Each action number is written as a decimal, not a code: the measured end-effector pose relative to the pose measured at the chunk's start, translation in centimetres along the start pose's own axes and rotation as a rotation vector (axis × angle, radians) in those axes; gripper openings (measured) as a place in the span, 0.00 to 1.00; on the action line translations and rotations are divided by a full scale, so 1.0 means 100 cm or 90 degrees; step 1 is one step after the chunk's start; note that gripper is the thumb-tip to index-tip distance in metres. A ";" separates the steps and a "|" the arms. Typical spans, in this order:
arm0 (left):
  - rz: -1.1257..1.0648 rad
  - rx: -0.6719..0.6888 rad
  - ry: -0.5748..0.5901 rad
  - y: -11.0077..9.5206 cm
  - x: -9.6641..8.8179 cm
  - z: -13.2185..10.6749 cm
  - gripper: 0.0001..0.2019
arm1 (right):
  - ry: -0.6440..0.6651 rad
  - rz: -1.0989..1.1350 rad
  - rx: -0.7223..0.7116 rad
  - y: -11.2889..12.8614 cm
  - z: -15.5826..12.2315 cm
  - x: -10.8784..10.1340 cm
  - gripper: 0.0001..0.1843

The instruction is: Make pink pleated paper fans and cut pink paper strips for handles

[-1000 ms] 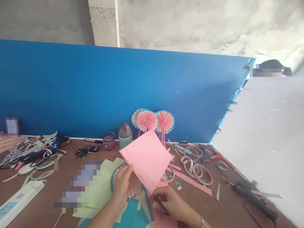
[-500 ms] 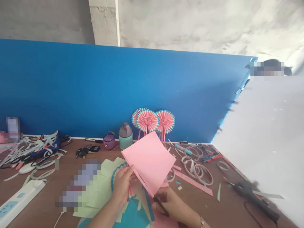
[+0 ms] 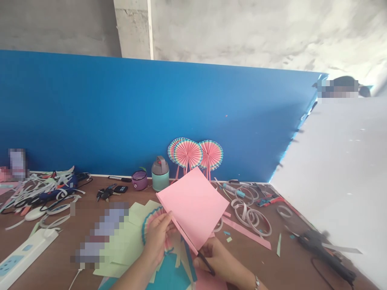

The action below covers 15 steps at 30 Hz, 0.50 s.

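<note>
My left hand (image 3: 159, 233) pinches the lower-left edge of a sheet of pink paper (image 3: 193, 203), which it holds raised and tilted over the table. At the paper's bottom corner, my right hand (image 3: 214, 257) is closed on a pair of scissors (image 3: 206, 264). Their black handle shows, and the blades are mostly hidden along the paper's lower-left edge, where a narrow strip stands slightly apart. Behind my left hand lies a pleated paper fan (image 3: 147, 223) with a blue rim. Pale green sheets (image 3: 121, 245) and blue paper (image 3: 169, 274) lie under my arms.
Several finished pink fans (image 3: 188, 154) lean against the blue partition (image 3: 121, 112). A teal jar (image 3: 160, 180) and a purple pot (image 3: 139, 180) stand at the back. Rolls of white strip (image 3: 252, 217) and a glue gun (image 3: 323, 249) lie right; a power strip (image 3: 26, 255) lies left.
The pink paper has shifted slightly right, and the gap between its lower-left edge strip and the sheet looks a little wider. Both hands stay nearly in place.
</note>
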<state>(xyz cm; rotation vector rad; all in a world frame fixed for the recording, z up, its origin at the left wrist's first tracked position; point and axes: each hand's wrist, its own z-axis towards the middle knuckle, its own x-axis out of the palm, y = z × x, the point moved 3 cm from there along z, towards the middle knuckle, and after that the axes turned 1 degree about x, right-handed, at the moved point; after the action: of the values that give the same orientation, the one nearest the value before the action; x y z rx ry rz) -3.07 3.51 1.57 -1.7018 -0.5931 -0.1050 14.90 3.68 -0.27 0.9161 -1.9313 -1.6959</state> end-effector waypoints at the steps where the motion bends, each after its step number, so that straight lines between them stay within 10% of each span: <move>1: -0.001 -0.001 -0.001 0.000 0.000 0.000 0.19 | -0.001 -0.001 -0.002 0.001 0.000 0.000 0.15; 15: -0.005 -0.021 0.008 0.003 0.001 -0.001 0.18 | -0.036 -0.015 0.054 0.021 -0.005 0.002 0.14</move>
<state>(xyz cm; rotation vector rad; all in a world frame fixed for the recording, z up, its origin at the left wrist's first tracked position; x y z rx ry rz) -2.87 3.44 1.36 -1.7294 -0.5916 -0.1315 14.70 3.27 1.85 0.9355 -2.0510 -1.6815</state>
